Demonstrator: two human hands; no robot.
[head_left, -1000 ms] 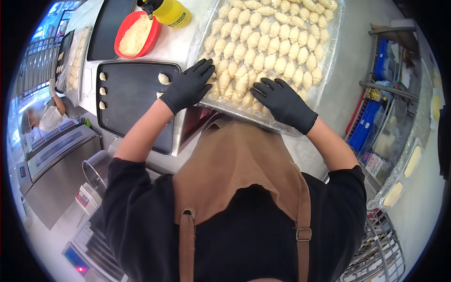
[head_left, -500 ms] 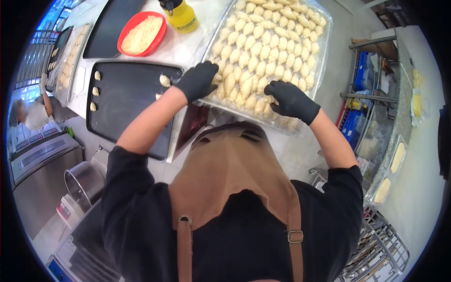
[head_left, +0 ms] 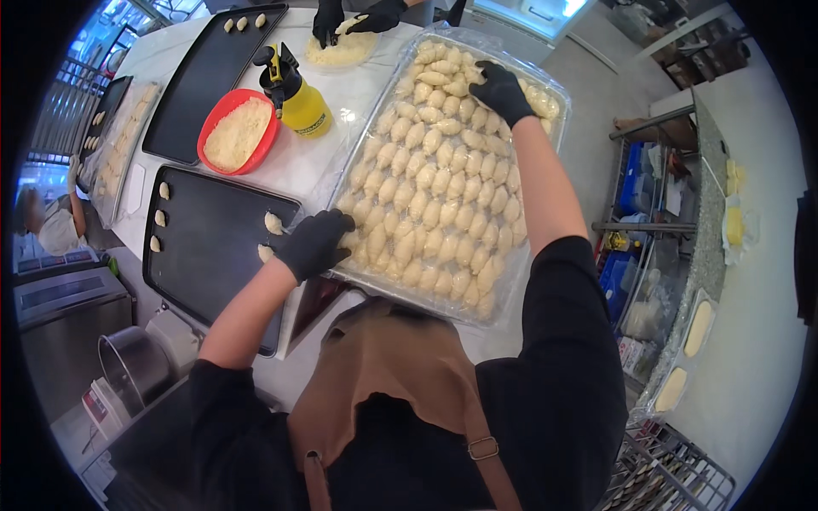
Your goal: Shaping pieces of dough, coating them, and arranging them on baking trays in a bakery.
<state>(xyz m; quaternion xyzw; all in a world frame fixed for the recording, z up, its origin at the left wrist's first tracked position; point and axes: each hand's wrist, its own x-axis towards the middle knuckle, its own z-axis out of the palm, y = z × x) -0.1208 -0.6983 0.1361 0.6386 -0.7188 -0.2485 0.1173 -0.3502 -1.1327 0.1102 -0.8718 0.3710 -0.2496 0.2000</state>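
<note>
"Can you read anything over there?"

"There's dark lettering on the yellow plastic spray bottle with the black pump top (head_left: 307, 111), and that's the only bottle on the white marble-look table (head_left: 348, 95)."

"Where's the dough?"

"Small, cream-coloured, spindle-shaped dough rolls (head_left: 434, 183) fill the large silver metal tray (head_left: 464, 313) in front of the person in the brown apron. They lie in close rows with clear plastic film about them, too crowded for me to count."

"And the hands?"

"Two, both black-gloved. The left hand (head_left: 315, 244) is at the tray's near left corner, fingers bent and close together over the edge. The right hand (head_left: 504, 94) reaches the far end, fingers curled down among the rolls; I can't tell whether they grip film or dough."

"What else can you count?"

"Five rolls on the near black rectangular baking tray (head_left: 213, 247): three at its left side, two by the left hand. Three more lie on the far black baking tray (head_left: 200, 94). One red plastic bowl (head_left: 218, 112) holds pale crumbs. Across the table, a co-worker's two black-gloved hands (head_left: 381, 15) work over another heap of crumbs (head_left: 341, 53)."
</note>
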